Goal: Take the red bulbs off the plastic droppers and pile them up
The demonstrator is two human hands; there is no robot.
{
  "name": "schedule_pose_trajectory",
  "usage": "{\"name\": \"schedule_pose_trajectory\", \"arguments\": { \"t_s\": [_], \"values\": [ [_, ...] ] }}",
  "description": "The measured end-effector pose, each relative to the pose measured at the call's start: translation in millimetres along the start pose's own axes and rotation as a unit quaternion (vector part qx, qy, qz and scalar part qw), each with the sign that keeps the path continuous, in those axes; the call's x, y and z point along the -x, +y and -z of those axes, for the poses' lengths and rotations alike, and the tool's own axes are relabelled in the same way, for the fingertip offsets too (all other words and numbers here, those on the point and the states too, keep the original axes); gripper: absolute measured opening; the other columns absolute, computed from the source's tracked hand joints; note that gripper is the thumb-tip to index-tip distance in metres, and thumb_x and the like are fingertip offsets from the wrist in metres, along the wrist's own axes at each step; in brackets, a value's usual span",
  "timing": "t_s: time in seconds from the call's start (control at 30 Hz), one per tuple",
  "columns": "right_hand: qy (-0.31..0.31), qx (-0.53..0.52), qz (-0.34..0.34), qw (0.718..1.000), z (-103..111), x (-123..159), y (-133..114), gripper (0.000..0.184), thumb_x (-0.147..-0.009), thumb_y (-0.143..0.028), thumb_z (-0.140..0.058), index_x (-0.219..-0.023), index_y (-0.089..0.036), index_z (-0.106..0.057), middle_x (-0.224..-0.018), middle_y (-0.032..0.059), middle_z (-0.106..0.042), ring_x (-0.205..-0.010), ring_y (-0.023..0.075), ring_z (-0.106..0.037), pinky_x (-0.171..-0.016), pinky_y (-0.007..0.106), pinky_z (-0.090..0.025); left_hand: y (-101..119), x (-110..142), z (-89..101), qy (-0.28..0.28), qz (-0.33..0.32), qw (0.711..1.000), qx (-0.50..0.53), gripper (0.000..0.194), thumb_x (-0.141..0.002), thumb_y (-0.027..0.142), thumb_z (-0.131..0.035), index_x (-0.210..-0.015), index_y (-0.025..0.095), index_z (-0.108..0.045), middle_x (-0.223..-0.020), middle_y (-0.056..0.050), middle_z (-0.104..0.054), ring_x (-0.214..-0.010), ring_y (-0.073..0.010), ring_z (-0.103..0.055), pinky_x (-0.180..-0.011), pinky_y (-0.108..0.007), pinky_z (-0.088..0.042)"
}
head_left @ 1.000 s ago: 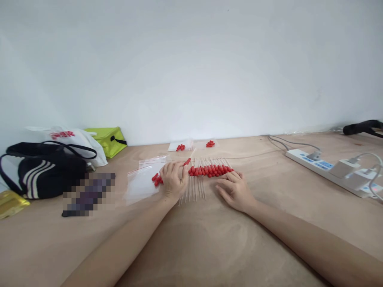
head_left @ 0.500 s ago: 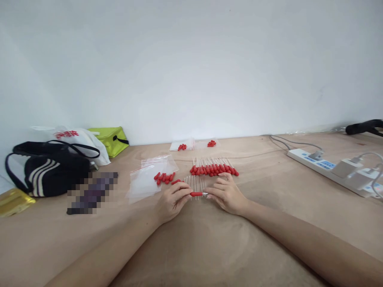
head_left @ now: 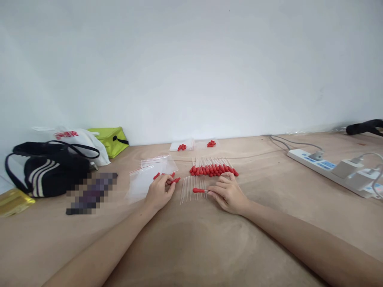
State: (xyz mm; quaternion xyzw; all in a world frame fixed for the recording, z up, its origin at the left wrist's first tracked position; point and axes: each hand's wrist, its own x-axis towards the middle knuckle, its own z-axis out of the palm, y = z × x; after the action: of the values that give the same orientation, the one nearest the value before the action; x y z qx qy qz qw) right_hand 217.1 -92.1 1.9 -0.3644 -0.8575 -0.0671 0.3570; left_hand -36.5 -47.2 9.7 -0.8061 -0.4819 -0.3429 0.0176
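Observation:
My right hand [head_left: 229, 194] is closed on a glass dropper, whose red rubber bulb [head_left: 198, 190] points left and whose tube is mostly hidden by my fingers. Under and beside that bulb lies a row of bare glass tubes [head_left: 188, 189]. My left hand [head_left: 160, 192] is at the loose pile of red bulbs, its fingers pinched around one red rubber bulb [head_left: 176, 180]; the hand covers most of the pile. Just beyond the bare tubes, droppers fitted with red bulbs [head_left: 212, 170] lie side by side, bulbs toward me.
Clear zip bags [head_left: 143, 185] lie left of the pile. Two more bags with red bulbs [head_left: 182, 147] rest near the wall. A black bag [head_left: 56, 171], white plastic bag [head_left: 100, 149] and green bag [head_left: 110, 139] stand left. A power strip [head_left: 326, 169] with plugs and cables is right.
My left hand has let go of the dropper's bulb and moved left to the loose bulbs. My right hand stays nearly in place, still holding the dropper.

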Motion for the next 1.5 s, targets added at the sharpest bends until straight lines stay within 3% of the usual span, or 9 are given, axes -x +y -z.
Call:
{"name": "schedule_pose_trajectory", "arguments": {
  "t_s": [0.33,0.47,0.6,0.67,0.83,0.97,1.13,1.27,1.5],
  "values": [
    [-0.024,0.029,-0.021,0.999,0,0,0,0.02,-0.084,-0.026,-0.043,-0.083,-0.021,-0.063,-0.067,0.0004,-0.062,-0.07,0.0128,-0.048,-0.081,0.035,-0.025,5,-2,2.9,0.02,-0.022,0.999,-0.041,0.01,-0.073,0.027,-0.052,-0.068,0.019,-0.049,-0.068,-0.001,-0.058,-0.069,-0.0169,-0.055,-0.067,-0.031,-0.043],
    [-0.019,0.029,-0.024,0.999,-2,-1,0,0.02,-0.084,-0.025,-0.043,-0.082,-0.021,-0.063,-0.068,0.0007,-0.062,-0.07,0.0131,-0.047,-0.081,0.035,-0.025,20,1,1.3,0.033,-0.093,0.995,-0.018,0.013,-0.079,0.029,-0.05,-0.076,0.019,-0.057,-0.076,-0.003,-0.061,-0.077,-0.0171,-0.054,-0.074,-0.032,-0.04],
    [-0.011,0.026,-0.006,1.0,-3,-1,0,0.02,-0.085,-0.025,-0.043,-0.085,-0.021,-0.062,-0.067,0.0004,-0.06,-0.069,0.0131,-0.046,-0.081,0.035,-0.025,41,2,-6.8,-0.008,-0.2,0.98,-0.001,0.023,-0.08,0.034,-0.052,-0.098,0.023,-0.059,-0.093,-0.004,-0.063,-0.088,-0.0179,-0.053,-0.08,-0.033,-0.037],
    [-0.009,0.025,0.012,1.0,-3,-2,0,0.021,-0.085,-0.026,-0.042,-0.088,-0.021,-0.062,-0.067,0.0005,-0.06,-0.069,0.0129,-0.046,-0.08,0.034,-0.025,49,1,-11.6,-0.031,-0.224,0.974,0.01,0.021,-0.082,0.034,-0.051,-0.098,0.024,-0.06,-0.093,-0.003,-0.064,-0.089,-0.0172,-0.053,-0.08,-0.033,-0.036],
    [-0.007,0.037,0.048,0.998,-2,-3,-3,0.023,-0.086,-0.025,-0.041,-0.081,-0.02,-0.063,-0.058,-0.0007,-0.055,-0.064,0.012,-0.044,-0.078,0.034,-0.025,55,1,-18.2,-0.05,-0.214,0.975,0.011,0.022,-0.085,0.034,-0.047,-0.076,0.022,-0.064,-0.068,0.0,-0.064,-0.074,-0.0147,-0.054,-0.076,-0.033,-0.035],
    [0.004,0.044,0.058,0.997,-2,-2,-4,0.024,-0.085,-0.025,-0.042,-0.074,-0.021,-0.063,-0.052,-0.0018,-0.052,-0.062,0.0115,-0.042,-0.078,0.034,-0.025,54,4,-15.4,-0.042,-0.233,0.972,-0.004,0.026,-0.085,0.034,-0.046,-0.07,0.022,-0.063,-0.064,-0.001,-0.063,-0.067,-0.0141,-0.054,-0.075,-0.034,-0.034],
    [0.02,0.051,-0.001,0.998,13,14,17,0.025,-0.085,-0.024,-0.042,-0.07,-0.02,-0.062,-0.057,-0.0001,-0.058,-0.062,0.012,-0.045,-0.076,0.033,-0.025,22,8,5.2,0.025,-0.206,0.978,-0.027,0.024,-0.084,0.029,-0.046,-0.067,0.022,-0.061,-0.06,0.0,-0.062,-0.061,-0.0141,-0.053,-0.067,-0.032,-0.038],
    [0.021,0.052,-0.064,0.996,18,21,28,0.023,-0.086,-0.028,-0.043,-0.081,-0.023,-0.065,-0.067,0.0008,-0.064,-0.064,0.0122,-0.051,-0.072,0.032,-0.025,-8,15,20.7,0.061,-0.162,0.985,-0.006,0.014,-0.083,0.025,-0.048,-0.081,0.022,-0.062,-0.072,-0.002,-0.061,-0.068,-0.014,-0.055,-0.065,-0.028,-0.043],
    [-0.003,0.049,-0.089,0.995,-2,4,9,0.026,-0.079,-0.014,-0.042,-0.095,-0.021,-0.061,-0.073,0.0011,-0.065,-0.067,0.0128,-0.054,-0.07,0.03,-0.023,-6,5,5.0,0.084,-0.077,0.993,-0.019,0.026,-0.083,0.02,-0.038,-0.103,0.017,-0.056,-0.085,-0.006,-0.048,-0.074,-0.0148,-0.054,-0.067,-0.028,-0.047]
  ]
}}
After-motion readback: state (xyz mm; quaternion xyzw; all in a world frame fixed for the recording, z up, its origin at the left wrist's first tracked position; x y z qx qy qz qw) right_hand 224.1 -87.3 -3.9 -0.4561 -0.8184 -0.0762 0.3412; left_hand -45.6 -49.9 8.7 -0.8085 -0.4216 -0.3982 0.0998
